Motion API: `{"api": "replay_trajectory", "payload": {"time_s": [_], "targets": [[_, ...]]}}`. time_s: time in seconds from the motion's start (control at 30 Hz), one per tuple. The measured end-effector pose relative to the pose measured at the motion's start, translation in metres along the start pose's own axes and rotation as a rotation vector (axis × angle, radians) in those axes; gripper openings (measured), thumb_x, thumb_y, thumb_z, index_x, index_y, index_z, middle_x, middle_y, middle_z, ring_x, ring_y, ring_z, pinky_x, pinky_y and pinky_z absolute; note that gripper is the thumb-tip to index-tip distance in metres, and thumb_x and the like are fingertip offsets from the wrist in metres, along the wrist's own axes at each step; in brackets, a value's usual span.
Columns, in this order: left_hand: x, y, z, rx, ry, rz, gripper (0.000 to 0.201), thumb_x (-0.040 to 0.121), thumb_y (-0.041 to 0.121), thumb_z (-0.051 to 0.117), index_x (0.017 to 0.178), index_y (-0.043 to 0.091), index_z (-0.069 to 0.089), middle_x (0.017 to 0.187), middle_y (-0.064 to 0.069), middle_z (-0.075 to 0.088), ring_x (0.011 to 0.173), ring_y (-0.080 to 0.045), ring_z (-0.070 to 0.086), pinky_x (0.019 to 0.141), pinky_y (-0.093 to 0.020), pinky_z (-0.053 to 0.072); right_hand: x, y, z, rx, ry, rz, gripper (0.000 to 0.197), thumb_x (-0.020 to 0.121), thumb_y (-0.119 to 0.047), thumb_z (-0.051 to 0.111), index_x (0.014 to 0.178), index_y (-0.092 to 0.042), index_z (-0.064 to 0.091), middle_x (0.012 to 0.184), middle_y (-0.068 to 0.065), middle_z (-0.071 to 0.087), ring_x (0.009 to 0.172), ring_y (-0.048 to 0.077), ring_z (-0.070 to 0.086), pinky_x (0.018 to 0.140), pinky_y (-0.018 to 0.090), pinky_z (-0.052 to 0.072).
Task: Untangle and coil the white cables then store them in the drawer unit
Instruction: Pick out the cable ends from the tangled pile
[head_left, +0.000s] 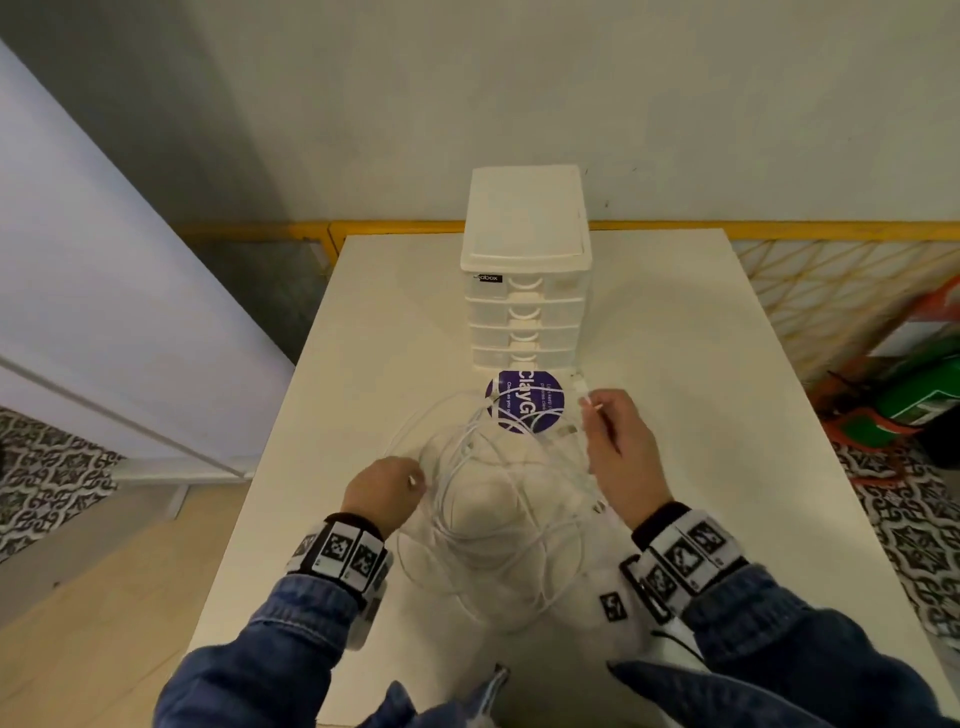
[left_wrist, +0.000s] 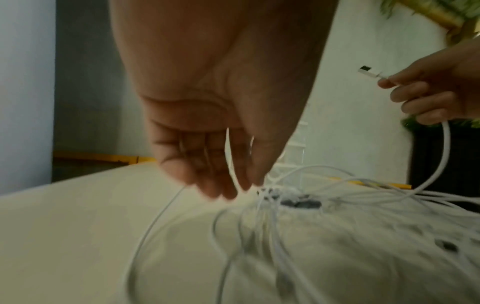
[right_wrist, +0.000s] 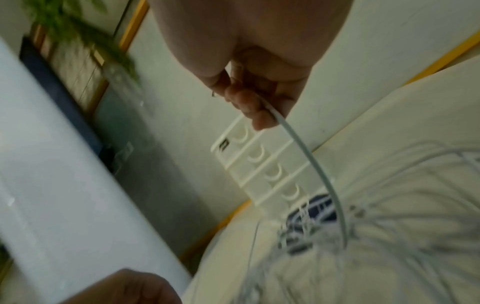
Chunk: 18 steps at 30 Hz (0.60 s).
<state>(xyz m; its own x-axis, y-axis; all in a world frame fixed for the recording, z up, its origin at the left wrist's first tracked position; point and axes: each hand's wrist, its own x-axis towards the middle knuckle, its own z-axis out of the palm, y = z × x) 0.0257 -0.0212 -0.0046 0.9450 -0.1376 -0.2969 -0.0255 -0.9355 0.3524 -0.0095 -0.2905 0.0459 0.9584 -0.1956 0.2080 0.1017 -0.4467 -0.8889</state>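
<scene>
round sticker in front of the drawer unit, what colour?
Purple with white lettering; the sticker shows best in the head view, partly crossed by white cables.

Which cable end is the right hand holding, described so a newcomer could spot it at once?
On the white table, just right of the drawer unit base and purple round sticker, the right hand grips one white cable. Its plug sticks out beyond the fingers, lifted off the tangle.

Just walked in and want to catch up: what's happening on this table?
A person is sorting a tangle of white cables on the white table. The right hand grips one cable just behind its plug; the left hand pinches another strand. The pile is not yet coiled. The drawer unit stands behind it, all drawers shut.
</scene>
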Motion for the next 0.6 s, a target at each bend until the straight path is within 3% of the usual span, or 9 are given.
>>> {"api": "replay_trajectory", "payload": {"time_s": [0.07,0.13,0.23,0.3,0.47,0.6], "targets": [[0.006,0.02,-0.021,-0.116,0.285,0.137,0.014,0.089,0.02,0.06,0.088,0.011,0.069,0.084,-0.006,0.067,0.076,-0.025,0.061,0.068,-0.032,0.048,0.015,-0.002,-0.016,0.063,0.087,0.038,0.007,0.096,-0.026,0.047,0.09,-0.021,0.049,0.059,0.0,0.043,0.051,0.021,0.042,0.053,0.044,0.044],[0.021,0.045,-0.04,-0.206,0.488,0.256,0.013,0.088,0.019,0.063,0.082,0.009,0.067,0.073,-0.002,0.06,0.065,-0.019,0.052,0.06,-0.028,0.041,0.021,0.002,-0.024,0.095,0.112,0.072,0.008,0.095,-0.026,0.049,0.088,-0.023,0.049,0.061,0.005,0.043,0.053,0.024,0.041,0.054,0.043,0.042],[0.061,0.075,-0.052,-0.275,0.55,0.347,0.01,0.088,0.015,0.062,0.083,0.007,0.066,0.076,-0.005,0.059,0.069,-0.018,0.05,0.063,-0.029,0.041,0.019,0.01,-0.025,0.089,0.118,0.15,0.008,0.095,-0.028,0.049,0.087,-0.025,0.05,0.059,0.004,0.043,0.052,0.021,0.04,0.054,0.036,0.039],[0.093,0.085,-0.047,-0.254,0.439,0.283,0.012,0.089,0.013,0.058,0.087,0.004,0.066,0.085,-0.01,0.063,0.076,-0.023,0.055,0.069,-0.033,0.045,0.017,0.018,-0.024,0.085,0.108,0.226,0.006,0.094,-0.029,0.05,0.089,-0.026,0.052,0.06,0.005,0.044,0.052,0.02,0.039,0.054,0.033,0.038],[0.141,0.083,-0.009,0.059,-0.103,0.007,0.027,0.093,0.021,0.049,0.107,0.004,0.064,0.115,-0.016,0.065,0.106,-0.033,0.059,0.087,-0.036,0.045,0.019,0.033,-0.026,0.041,0.083,0.356,0.011,0.094,-0.029,0.051,0.092,-0.02,0.056,0.061,0.001,0.05,0.05,0.018,0.044,0.054,0.033,0.042],[0.147,0.073,0.006,0.067,-0.242,-0.052,0.03,0.088,0.027,0.063,0.105,0.003,0.066,0.113,-0.013,0.066,0.105,-0.03,0.061,0.079,-0.03,0.042,0.023,0.038,-0.027,0.097,0.122,0.401,0.011,0.096,-0.025,0.046,0.097,-0.016,0.052,0.066,0.005,0.05,0.052,0.017,0.044,0.048,0.03,0.041]]}}
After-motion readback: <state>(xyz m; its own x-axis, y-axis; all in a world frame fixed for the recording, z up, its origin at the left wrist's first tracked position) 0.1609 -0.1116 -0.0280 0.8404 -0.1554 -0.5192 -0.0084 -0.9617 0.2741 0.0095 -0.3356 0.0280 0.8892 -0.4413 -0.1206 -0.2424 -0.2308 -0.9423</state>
